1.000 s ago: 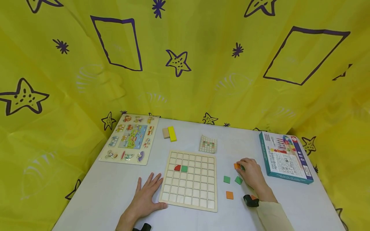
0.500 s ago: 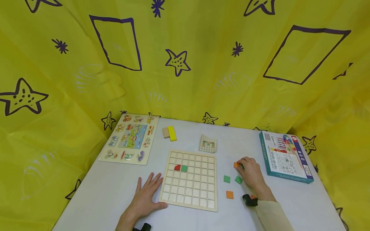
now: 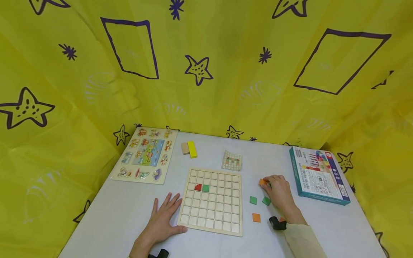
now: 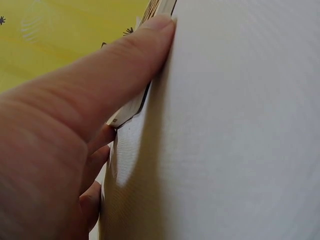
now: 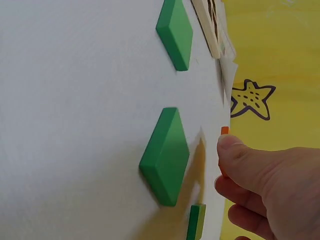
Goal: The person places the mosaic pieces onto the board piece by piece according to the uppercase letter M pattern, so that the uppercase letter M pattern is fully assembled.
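My right hand point(image 3: 280, 191) pinches a square orange tile point(image 5: 225, 130) between thumb and fingers, to the right of the wooden grid board point(image 3: 211, 205). Below that hand lie green tiles point(image 5: 166, 156), and another green tile point(image 5: 196, 221) is partly behind the fingers in the head view. With fingers spread, my left hand point(image 3: 161, 220) rests at the board's lower left corner, its thumb point(image 4: 150, 42) against the edge. In the board's upper left sit a red quarter-round piece point(image 3: 198, 187) and a green square tile point(image 3: 205, 188), side by side.
A loose orange tile point(image 3: 256, 217) lies right of the board; another point(image 3: 282, 219) is half hidden by the right wrist. Behind the board is a patterned card point(image 3: 232, 161). A picture puzzle point(image 3: 166, 165), yellow and plain blocks point(image 3: 192, 149), and a boxed game point(image 3: 319, 177) stand around.
My right hand has shifted slightly away from me and to the left, taking the pinched orange tile along. The left hand and the pieces on the board have stayed put.
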Tool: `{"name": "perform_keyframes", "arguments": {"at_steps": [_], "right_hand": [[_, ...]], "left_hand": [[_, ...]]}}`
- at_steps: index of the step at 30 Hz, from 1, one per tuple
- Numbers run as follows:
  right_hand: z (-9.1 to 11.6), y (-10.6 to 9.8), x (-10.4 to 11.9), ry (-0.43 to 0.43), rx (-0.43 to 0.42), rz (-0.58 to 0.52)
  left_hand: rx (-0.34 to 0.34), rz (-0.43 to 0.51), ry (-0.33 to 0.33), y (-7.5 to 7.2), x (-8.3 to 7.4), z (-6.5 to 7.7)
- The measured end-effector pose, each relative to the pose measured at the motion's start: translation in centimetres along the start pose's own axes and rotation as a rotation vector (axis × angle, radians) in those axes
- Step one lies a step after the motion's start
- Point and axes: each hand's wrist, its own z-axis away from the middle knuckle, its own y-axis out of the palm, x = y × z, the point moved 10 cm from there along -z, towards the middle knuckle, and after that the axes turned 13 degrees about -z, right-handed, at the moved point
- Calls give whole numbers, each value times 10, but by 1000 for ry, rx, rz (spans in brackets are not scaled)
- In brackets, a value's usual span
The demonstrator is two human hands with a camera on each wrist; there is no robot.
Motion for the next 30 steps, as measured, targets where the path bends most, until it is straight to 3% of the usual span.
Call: {"name": "perform_keyframes", "arguments": {"at_steps": [14, 30], "right_hand": [[-7, 1, 33, -95, -42, -15], [-11, 27, 72, -223, -9, -3]], "left_hand": [[-3, 6, -7, -1, 0, -1], [-11, 20, -10, -1, 0, 0]]}}
